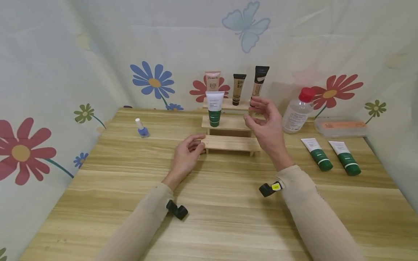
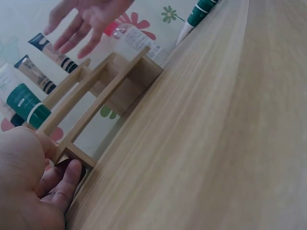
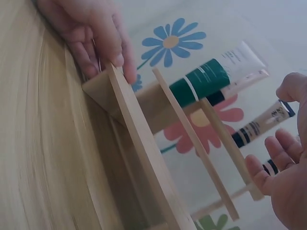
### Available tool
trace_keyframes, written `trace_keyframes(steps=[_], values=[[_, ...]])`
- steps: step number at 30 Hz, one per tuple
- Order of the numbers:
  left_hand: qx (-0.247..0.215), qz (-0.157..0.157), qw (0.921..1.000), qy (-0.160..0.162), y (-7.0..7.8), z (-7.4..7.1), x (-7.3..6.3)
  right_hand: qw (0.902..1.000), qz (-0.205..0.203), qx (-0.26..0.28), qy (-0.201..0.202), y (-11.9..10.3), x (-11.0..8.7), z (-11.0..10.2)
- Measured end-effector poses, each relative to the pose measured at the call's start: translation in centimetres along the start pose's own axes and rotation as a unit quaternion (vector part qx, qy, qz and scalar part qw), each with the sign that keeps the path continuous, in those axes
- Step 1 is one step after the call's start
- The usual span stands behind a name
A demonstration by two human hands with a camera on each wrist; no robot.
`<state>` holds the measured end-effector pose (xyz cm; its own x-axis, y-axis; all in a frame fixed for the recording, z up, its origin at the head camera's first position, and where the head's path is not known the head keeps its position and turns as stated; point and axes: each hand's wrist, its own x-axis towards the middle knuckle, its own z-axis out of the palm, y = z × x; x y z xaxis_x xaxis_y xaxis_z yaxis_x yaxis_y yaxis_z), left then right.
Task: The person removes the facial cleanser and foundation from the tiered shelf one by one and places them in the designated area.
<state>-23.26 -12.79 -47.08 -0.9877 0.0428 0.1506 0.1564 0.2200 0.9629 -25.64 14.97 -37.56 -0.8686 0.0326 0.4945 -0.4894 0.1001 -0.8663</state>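
A three-step wooden display rack (image 1: 232,142) stands toward the back of the table. My left hand (image 1: 188,155) grips the left end of its lowest step, fingers curled round the edge, as the left wrist view shows. My right hand (image 1: 269,128), fingers spread and holding nothing, hovers by the rack's right side, in front of a black-capped tube (image 1: 260,81) on the top step. A small gold-and-black tube (image 1: 238,89) and a pink BB tube (image 1: 213,80) also stand up there. On the middle step, at the left, a white-and-green tube (image 1: 214,108) stands upright on its cap.
To the right are a clear bottle with a red cap (image 1: 298,111), a clear flat case (image 1: 341,127) and two lying tubes, one nearer (image 1: 317,154) and one farther right (image 1: 345,158). A blue nail polish bottle (image 1: 142,128) stands at left. Flowered cloth (image 1: 183,36) hangs behind the table.
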Motion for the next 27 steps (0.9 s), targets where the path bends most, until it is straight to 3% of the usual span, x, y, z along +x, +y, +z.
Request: trace_keyframes(steps=[18,27], values=[[0.003,0.005,1.0000,0.002,-0.1,-0.1,0.0,0.9977,0.038,0.030,-0.048,0.8,1.3,6.5],[0.003,0.011,0.9999,-0.002,0.0,-0.1,0.1,0.9967,0.055,0.033,-0.049,1.8,1.4,8.0]])
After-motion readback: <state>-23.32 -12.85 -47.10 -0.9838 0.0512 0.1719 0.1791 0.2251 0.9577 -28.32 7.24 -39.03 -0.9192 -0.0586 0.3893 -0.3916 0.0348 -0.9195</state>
